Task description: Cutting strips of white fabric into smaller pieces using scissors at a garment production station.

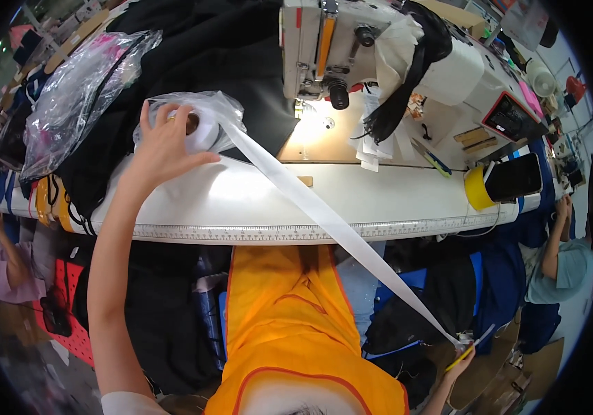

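Note:
My left hand (165, 149) lies over a roll of white ribbon (204, 131) in a clear plastic bag, its fingers spread and thumb stretched out. A long flat length of the white ribbon (317, 211) runs taut from the roll, across the table's front edge, down to the lower right. There my right hand (459, 366) is closed by the ribbon's end, holding a slender yellow-handled tool (458, 360) with a pale pointed part. Its exact kind is too small to tell. How the fingers grip the ribbon's end is partly hidden.
A sewing machine (442, 76) stands at the back right, with black fabric (241, 69) to its left. Snips (435, 160), a yellow tape roll (476, 188) and a phone (514, 178) lie at right. A ruler strip (255, 232) edges the white table. Other people sit at both sides.

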`<action>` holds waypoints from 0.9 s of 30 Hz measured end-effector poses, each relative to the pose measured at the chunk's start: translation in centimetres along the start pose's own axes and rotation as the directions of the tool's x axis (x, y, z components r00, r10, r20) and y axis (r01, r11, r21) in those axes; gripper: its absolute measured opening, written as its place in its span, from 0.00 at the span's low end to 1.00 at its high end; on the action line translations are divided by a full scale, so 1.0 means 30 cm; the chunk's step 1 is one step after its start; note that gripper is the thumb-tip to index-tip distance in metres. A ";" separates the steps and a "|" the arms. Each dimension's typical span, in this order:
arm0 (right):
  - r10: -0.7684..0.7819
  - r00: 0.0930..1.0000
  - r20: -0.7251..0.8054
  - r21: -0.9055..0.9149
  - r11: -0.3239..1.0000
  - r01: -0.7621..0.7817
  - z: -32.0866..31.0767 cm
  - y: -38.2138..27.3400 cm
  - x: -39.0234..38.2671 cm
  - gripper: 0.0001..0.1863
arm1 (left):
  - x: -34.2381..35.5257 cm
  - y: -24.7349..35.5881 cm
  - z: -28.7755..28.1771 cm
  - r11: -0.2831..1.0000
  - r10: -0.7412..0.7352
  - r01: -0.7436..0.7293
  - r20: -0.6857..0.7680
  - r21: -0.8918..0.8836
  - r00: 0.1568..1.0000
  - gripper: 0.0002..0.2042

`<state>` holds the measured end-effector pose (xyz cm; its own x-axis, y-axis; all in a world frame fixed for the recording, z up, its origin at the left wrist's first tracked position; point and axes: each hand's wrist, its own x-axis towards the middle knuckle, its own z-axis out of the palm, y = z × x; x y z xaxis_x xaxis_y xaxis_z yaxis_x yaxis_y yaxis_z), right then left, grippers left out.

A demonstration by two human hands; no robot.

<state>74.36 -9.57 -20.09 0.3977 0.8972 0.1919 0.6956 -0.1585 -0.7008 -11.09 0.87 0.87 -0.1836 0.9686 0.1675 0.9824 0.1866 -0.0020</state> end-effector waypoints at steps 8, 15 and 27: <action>0.024 0.969 -0.245 0.068 0.998 -0.008 -0.226 -0.083 0.037 0.24 | 0.029 -0.125 0.089 0.938 0.029 0.059 -0.246 0.343 0.969 0.30; -0.105 0.931 0.351 0.727 0.656 -0.200 0.073 -0.996 0.020 0.28 | -0.137 0.390 -0.140 0.835 0.213 -0.256 -0.144 -0.487 0.966 0.17; -0.630 0.527 0.570 0.788 0.602 -0.131 0.472 -1.683 0.078 0.25 | -0.202 0.559 0.034 -0.135 0.752 0.325 0.116 -0.936 0.648 0.16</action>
<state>31.71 6.37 6.01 -0.5699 0.8077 0.1514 -0.1045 0.1114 -0.9883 6.45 -1.70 -1.19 0.6162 0.7876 -0.0075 -0.1617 0.1358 0.9775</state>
